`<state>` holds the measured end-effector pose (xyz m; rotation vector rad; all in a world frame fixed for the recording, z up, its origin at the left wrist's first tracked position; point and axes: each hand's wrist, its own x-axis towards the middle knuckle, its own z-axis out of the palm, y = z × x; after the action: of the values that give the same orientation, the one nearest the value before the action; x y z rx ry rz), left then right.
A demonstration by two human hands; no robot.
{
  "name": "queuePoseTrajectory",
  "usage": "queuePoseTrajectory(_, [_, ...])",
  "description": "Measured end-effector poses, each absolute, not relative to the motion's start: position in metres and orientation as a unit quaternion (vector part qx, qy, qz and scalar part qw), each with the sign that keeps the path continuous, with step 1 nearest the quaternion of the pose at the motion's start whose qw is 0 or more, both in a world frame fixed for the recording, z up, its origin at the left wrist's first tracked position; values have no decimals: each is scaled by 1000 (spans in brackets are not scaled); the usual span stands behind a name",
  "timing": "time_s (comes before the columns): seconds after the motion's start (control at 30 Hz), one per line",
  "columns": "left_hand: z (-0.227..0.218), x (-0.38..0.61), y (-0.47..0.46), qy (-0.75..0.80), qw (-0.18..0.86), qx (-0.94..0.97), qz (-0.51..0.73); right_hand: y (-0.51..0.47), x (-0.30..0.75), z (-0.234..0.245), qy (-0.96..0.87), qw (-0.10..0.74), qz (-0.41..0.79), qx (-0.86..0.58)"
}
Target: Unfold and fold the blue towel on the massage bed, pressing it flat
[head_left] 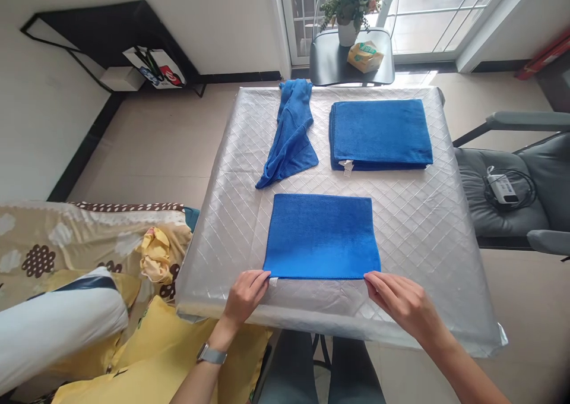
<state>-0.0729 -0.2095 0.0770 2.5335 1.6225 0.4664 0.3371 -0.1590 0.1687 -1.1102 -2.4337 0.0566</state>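
Just beyond left hand [244, 295], right hand [401, 302] | blue cloth [323, 236] | both pinching its near corners

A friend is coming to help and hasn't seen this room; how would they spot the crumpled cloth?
Find the silver table in the middle. On its far half, left of the blue stack, lies the crumpled cloth, also blue. It alone is bunched and twisted; the stack and the flat cloth between the left hand and right hand look smooth.

Blue cloth [323, 237], rectangular, smooth, spread on silver tablecloth [418, 232]
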Motion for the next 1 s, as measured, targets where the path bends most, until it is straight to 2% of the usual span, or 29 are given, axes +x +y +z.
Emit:
queuePoseTrajectory(0.13, [102,-74,-208,524,-2,832,182,-161,350,172,-883,246,72,-393])
queuePoseTrajectory(0.27, [140,-65,-197,503,-38,836,216,-163,367,188,-880,261,74,-389])
queuePoseTrajectory(0.5, [247,-36,-164,477,24,823,308,-155,407,267,-844,305,22,-440])
queuePoseTrajectory(0.6, [279,-23,-132,453,63,829,322,-135,425,287,-832,315,-24,-456])
queuePoseTrajectory(0.8, [272,0,-13,403,138,855,296,-40,465,281,-828,298,-43,-472])
queuePoseTrajectory(0.9, [268,19,65,404,116,861,285,31,486,282,-844,279,-54,-455])
queuePoseTrajectory(1.0, [288,44,133,429,53,850,300,95,503,304,-822,265,-107,-492])
